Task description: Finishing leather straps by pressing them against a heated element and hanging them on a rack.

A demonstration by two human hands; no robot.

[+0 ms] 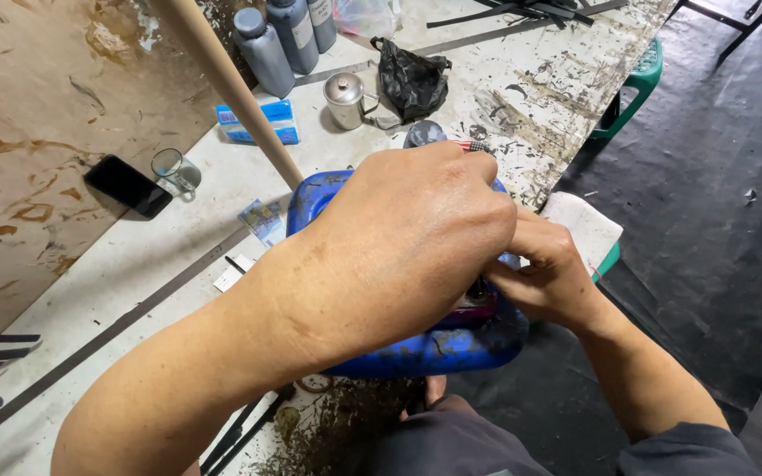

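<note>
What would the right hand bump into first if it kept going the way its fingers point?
The right hand points leftward at the left hand, and the fingertips already seem to meet it above the blue tub. So the left hand comes first, though depth is unclear.

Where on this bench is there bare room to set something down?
Bare tabletop lies between the black phone and the metal strip. Crowded spots: around the blue container under both hands, and the back by the grey bottles, metal cup and black bag.
</note>
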